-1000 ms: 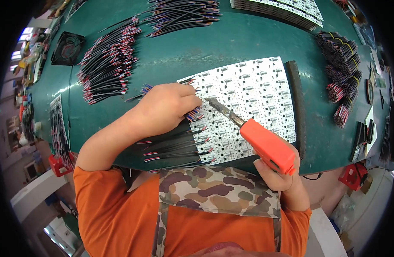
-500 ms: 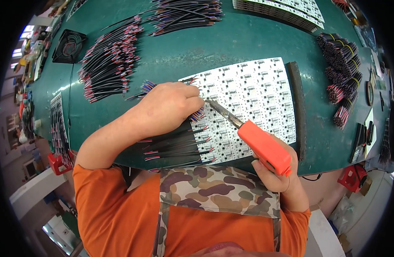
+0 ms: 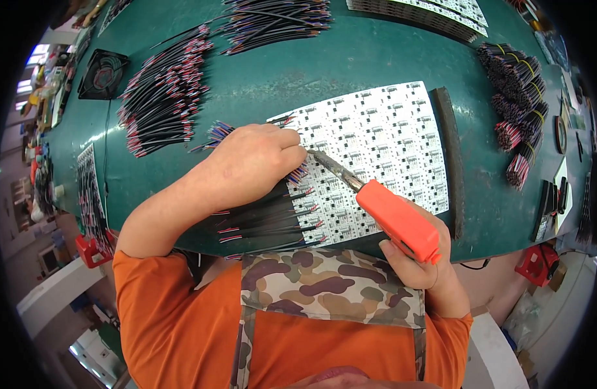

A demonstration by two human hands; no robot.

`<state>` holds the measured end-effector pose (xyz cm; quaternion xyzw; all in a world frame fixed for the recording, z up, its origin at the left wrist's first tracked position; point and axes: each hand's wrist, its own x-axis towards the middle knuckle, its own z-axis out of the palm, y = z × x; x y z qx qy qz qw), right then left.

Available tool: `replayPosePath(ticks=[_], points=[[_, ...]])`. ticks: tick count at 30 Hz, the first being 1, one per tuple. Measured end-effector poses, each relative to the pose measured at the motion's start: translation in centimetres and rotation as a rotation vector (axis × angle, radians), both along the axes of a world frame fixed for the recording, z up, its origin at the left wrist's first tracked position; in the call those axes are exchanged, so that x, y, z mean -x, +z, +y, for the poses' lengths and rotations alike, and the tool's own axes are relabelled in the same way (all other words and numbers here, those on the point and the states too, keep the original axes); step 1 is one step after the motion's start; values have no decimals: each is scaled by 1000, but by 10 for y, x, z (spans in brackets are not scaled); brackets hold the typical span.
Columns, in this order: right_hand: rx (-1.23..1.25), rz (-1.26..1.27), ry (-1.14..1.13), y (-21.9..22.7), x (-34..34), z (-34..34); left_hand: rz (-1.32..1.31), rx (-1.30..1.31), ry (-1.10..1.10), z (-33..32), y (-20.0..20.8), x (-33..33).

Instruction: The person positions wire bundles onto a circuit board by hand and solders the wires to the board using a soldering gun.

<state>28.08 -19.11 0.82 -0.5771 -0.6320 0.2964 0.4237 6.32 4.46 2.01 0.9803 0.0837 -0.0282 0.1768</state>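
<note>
A white circuit board panel (image 3: 382, 139) covered in rows of small dark parts lies in front of me. My left hand (image 3: 256, 155) is closed over its left edge, fingertips pinched together. Short black wires (image 3: 222, 131) with coloured ends poke out on both sides of this hand; what exactly sits between the fingertips is hidden. My right hand (image 3: 415, 266) is wrapped round the red handle of a soldering iron (image 3: 399, 220). The iron's dark tip meets the panel right beside my left fingertips. Below my left hand, several black wires (image 3: 266, 223) run to the panel's edge, red and white ends outward.
A dark bar (image 3: 449, 162) borders the panel's right side. Piles of cut wires (image 3: 165, 91) lie at the far left, near a small black fan (image 3: 104, 73). Tied wire bundles (image 3: 515, 97) rest on the right, and stacked board panels (image 3: 418, 23) at the back.
The whole view has shifted very slightly. Both hands and the soldering iron keep the same places against the panel.
</note>
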Motion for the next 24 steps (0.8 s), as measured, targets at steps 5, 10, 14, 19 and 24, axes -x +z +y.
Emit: replayPosePath(ticks=[5,10,14,19,24], points=[[109,69,-44,5,0,-8,-4,3,3,0,1,-1],[66,32,-77,5,-5,-15,15,6,5,-1,1,0],[60,-6,-58,5,-6,-17,-38,31,53,0,6,3],[71,55,-86,2,-6,-22,-120,-27,102,-7,14,4],[85,61,-75,-3,-6,-27,-73,24,83,-16,-7,13]])
